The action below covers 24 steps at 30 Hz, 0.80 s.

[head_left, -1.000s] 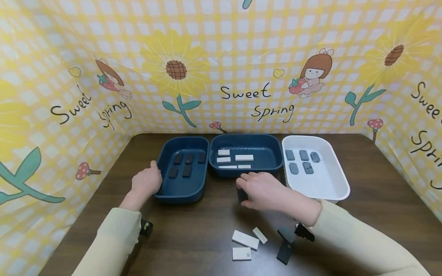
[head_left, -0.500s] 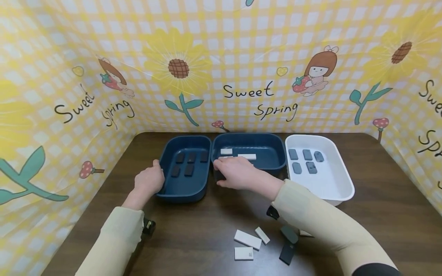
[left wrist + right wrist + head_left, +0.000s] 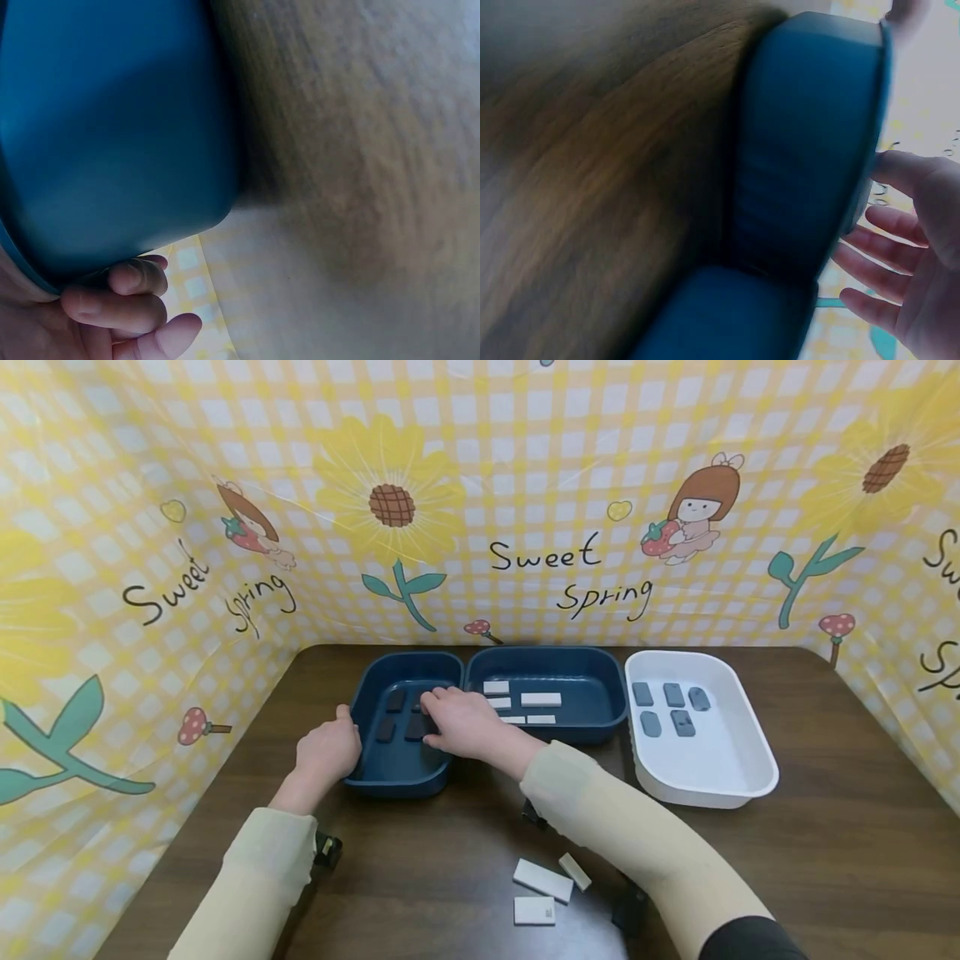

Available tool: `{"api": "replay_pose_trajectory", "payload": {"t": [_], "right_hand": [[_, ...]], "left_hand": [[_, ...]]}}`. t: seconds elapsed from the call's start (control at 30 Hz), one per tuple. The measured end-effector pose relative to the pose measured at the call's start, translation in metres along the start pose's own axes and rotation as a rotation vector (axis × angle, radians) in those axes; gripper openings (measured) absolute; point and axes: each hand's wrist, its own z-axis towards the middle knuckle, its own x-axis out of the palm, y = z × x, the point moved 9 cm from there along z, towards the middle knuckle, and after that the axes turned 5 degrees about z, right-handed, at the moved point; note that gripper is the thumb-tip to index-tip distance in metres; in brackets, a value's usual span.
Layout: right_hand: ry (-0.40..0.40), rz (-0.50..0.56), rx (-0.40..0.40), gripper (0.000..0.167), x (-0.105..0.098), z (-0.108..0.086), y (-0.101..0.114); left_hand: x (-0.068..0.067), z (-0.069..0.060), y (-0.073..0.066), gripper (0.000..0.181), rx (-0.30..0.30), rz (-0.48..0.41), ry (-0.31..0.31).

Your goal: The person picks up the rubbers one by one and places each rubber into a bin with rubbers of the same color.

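My left hand (image 3: 328, 750) grips the left rim of the left dark-blue bin (image 3: 397, 789); in the left wrist view its fingers (image 3: 112, 309) curl at the rim, against the bin's outer wall. My right hand (image 3: 468, 724) reaches over that bin's right side, fingertips and thumb pointing down into it. Its fingers hold a dark rectangular block (image 3: 860, 204), mostly hidden behind the rim in the right wrist view. Several similar dark blocks (image 3: 386, 729) lie in rows on the bin's floor, some covered by the right hand.
A second blue bin (image 3: 592, 727) holds several white blocks (image 3: 541, 699). Right of it, a white bin (image 3: 705, 777) contains several grey-blue blocks (image 3: 673, 695). Loose white blocks (image 3: 543, 881) lie at the table's front, near a dark block (image 3: 628, 908) partly hidden by the right sleeve.
The right hand has carried the dark block leftward from in front of the middle bin to over the left bin. The left hand keeps its grip on the rim.
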Motion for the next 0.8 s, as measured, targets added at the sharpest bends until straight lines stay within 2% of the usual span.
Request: {"api": "replay_pose_trajectory", "payload": {"t": [0.2, 0.33, 0.57, 0.8], "right_hand": [[0.114, -0.050, 0.054, 0.046, 0.023, 0.019, -0.005], [0.162, -0.101, 0.103, 0.039, 0.029, 0.028, -0.011], [0.206, -0.112, 0.182, 0.017, 0.038, 0.038, -0.018], [0.238, -0.116, 0.243, 0.021, 0.050, 0.041, -0.021]], "left_hand": [[-0.001, -0.001, -0.002, 0.049, 0.003, -0.004, 0.004], [0.000, 0.000, -0.001, 0.049, 0.007, 0.003, -0.006], [-0.003, 0.002, 0.002, 0.048, 0.010, 0.015, -0.028], [-0.002, -0.001, 0.000, 0.049, 0.003, 0.014, -0.009]]}}
